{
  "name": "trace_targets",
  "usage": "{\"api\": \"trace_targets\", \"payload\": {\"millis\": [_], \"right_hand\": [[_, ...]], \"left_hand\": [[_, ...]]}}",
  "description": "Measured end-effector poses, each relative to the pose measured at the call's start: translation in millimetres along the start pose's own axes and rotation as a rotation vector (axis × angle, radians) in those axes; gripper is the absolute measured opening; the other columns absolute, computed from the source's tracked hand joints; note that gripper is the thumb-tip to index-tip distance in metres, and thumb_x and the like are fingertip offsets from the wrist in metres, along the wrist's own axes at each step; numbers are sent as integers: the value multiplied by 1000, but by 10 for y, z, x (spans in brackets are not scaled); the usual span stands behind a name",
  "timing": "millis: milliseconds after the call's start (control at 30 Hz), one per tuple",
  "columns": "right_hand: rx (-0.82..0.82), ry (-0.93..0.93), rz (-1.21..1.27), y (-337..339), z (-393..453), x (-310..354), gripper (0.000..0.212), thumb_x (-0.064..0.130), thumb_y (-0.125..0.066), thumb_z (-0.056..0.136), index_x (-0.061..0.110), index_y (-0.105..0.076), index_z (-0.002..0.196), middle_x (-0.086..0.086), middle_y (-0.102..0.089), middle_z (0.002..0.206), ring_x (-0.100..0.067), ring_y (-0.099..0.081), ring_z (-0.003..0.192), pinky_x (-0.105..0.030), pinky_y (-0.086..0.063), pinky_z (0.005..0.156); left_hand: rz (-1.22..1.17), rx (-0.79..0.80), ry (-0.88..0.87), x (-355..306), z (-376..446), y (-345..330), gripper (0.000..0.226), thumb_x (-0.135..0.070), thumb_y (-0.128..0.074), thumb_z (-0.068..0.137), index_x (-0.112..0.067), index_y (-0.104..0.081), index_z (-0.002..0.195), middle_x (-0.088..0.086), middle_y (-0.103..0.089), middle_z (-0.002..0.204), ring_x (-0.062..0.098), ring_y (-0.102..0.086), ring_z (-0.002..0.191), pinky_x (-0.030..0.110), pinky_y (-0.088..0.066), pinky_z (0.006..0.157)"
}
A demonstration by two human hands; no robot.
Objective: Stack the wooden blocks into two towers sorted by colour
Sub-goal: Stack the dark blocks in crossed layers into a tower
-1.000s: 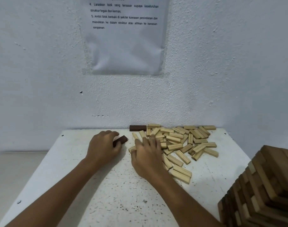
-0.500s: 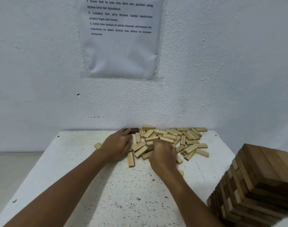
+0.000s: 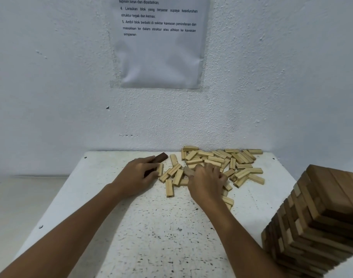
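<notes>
Standing on a white speckled table (image 3: 143, 237), a tall tower (image 3: 320, 221) of dark blocks is rising at the right edge. Pale blocks (image 3: 215, 163) are lying scattered against the far wall. The left hand (image 3: 135, 175) is curling its grip around a dark block (image 3: 160, 157). The right hand (image 3: 206, 180) is resting on the pale pile, fingers bent, seemingly pinching a pale block (image 3: 188, 171).
</notes>
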State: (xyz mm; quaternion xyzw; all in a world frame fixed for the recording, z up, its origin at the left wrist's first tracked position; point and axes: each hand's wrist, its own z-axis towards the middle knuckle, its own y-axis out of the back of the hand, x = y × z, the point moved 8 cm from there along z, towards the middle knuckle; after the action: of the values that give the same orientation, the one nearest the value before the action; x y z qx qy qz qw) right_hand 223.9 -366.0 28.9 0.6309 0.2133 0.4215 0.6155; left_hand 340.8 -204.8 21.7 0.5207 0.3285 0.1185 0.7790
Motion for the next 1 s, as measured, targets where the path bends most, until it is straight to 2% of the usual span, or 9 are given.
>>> {"api": "trace_targets", "payload": {"millis": [167,233,300,400,500,633,767,867,1000], "right_hand": [[-90,-8,-16,83,-53,28,24,20,-50,98,17,-58,120,-5,-56,123,-26,-43,121,-45,-30,98],[-151,16,14,143,-67,77,28,24,-48,100,13,-54,125,-5,-56,124,-25,-45,119,-43,-32,97],[-177,97,143,186,-72,202,29,25,-44,102,10,-52,127,-6,-57,124,-24,-47,118,-39,-34,97],[-91,289,335,165,-83,523,27,23,-42,104,7,-52,123,-9,-59,119,-26,-50,112,-37,-36,94],[26,456,310,56,-121,879,27,23,-38,105,6,-50,122,-13,-61,117,-30,-51,110,-39,-33,94],[96,557,186,-144,-115,1205,28,23,-32,106,5,-47,120,-15,-61,116,-31,-52,114,-46,-23,112],[113,579,149,-283,-145,1271,28,21,-30,106,2,-47,119,-16,-62,111,-32,-54,109,-45,-22,114],[108,612,249,-203,-302,1279,29,24,-30,107,2,-47,117,-17,-64,102,-32,-56,100,-41,-26,112],[96,685,303,-38,-648,1261,31,24,-31,107,2,-47,121,-18,-63,101,-28,-53,90,-35,-31,91]], "left_hand": [[71,61,-14,19,-38,-23,75,-62,-28,82,-18,-62,132,6,-52,143,27,-48,128,42,-32,107],[110,13,-15,14,-114,-2,72,-59,-33,83,-18,-57,137,5,-52,143,24,-46,128,46,-27,106],[138,-144,-64,-46,-225,86,59,-52,-46,84,-16,-66,125,5,-60,132,24,-53,118,48,-33,98],[170,-342,-166,-181,-419,194,28,-37,-56,85,-18,-76,94,-4,-68,108,18,-60,96,40,-38,81],[166,-352,-196,-252,-569,192,25,-27,-54,88,-17,-77,83,-10,-71,104,17,-60,86,35,-38,75],[142,-319,-231,-260,-744,240,17,-8,-60,89,-6,-73,78,1,-73,97,27,-55,72,37,-48,79],[114,-305,-177,-228,-931,346,17,-9,-60,88,-6,-73,77,2,-71,88,25,-59,75,30,-51,72],[118,-309,-96,-112,-1087,427,20,-16,-59,90,-7,-76,84,3,-74,97,20,-66,84,25,-54,73],[171,-339,74,89,-1262,480,17,-15,-65,86,-8,-75,75,5,-68,78,24,-61,73,35,-52,60]]}}
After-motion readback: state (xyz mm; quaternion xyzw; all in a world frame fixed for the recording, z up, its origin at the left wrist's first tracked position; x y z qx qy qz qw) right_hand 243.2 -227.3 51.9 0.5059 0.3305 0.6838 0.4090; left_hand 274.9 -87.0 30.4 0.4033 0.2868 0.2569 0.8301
